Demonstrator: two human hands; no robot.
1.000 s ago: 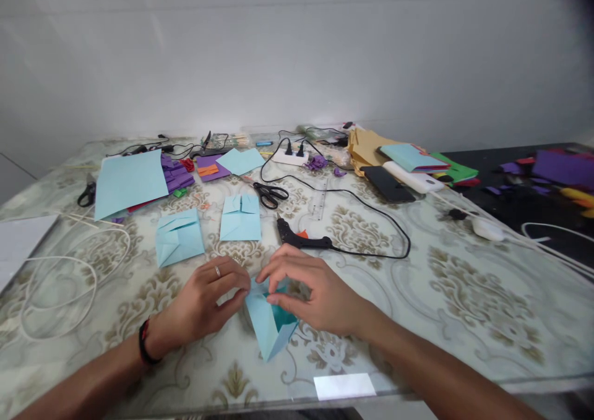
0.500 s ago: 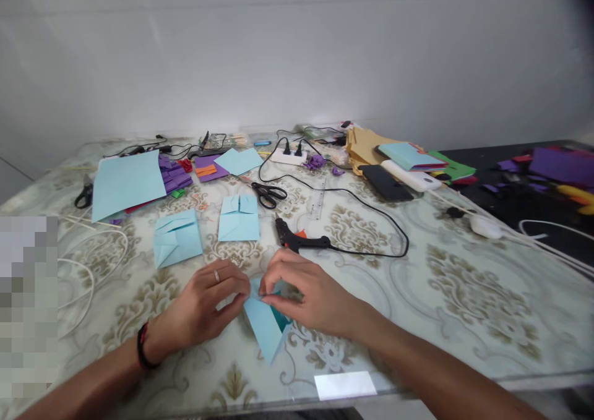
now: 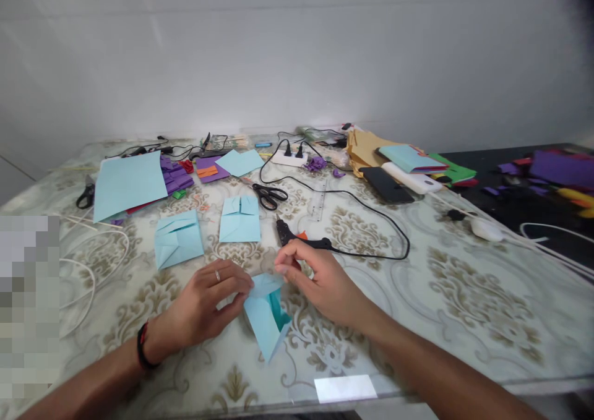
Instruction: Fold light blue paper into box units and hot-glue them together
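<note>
A partly folded light blue paper (image 3: 263, 318) rests near the table's front edge, its right side slightly raised. My left hand (image 3: 211, 299) pinches its upper left corner between thumb and fingers. At the paper's upper right corner is my right hand (image 3: 320, 284), thumb and index finger pressed together on the tip. Two folded blue paper pieces lie beyond, one at the left (image 3: 179, 239) and one nearer the middle (image 3: 240, 220). A black glue gun (image 3: 297, 237) sits just past my right hand, and black-handled scissors (image 3: 269, 196) lie behind it.
Blue sheets (image 3: 130, 185) and purple paper strips (image 3: 174, 174) lie at the back left. A white power strip (image 3: 288, 158) feeds the glue gun's looping black cord. At the back right are a black phone (image 3: 385, 185), a white device (image 3: 411, 177) and stacked coloured papers (image 3: 411, 158).
My right hand has moved a little right and up, from the paper's middle to its upper right corner. The paper's top flap now shows spread out. My left hand has stayed in place.
</note>
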